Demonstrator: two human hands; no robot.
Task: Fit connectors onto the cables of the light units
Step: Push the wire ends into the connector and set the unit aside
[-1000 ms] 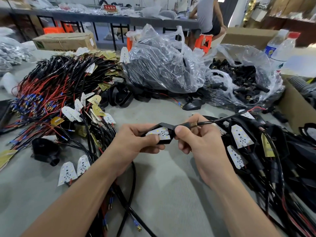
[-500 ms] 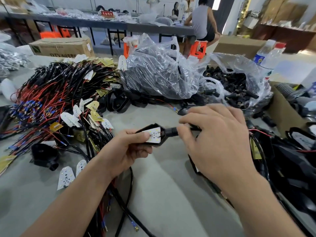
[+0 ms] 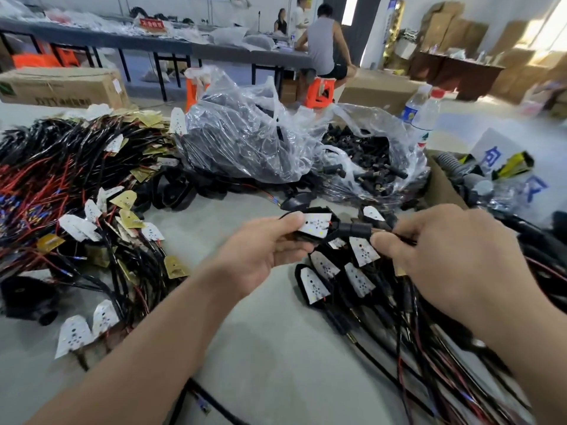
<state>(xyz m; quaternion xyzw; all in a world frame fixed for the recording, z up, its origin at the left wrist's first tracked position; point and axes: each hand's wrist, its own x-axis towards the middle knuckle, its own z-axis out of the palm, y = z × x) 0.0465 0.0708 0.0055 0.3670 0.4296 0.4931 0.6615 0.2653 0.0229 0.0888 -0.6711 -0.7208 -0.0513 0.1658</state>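
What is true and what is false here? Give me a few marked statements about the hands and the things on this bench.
1. The left hand holds a light unit with a white board. True.
2. The right hand lies flat and empty. False: its fingers pinch the cable just past the black connector.
3. Clear plastic bags lie behind the hands. True.
4. The red-capped bottle lies on its side at the left. False: it stands upright at the right.
5. A pile of red and black wires lies at the left. True.
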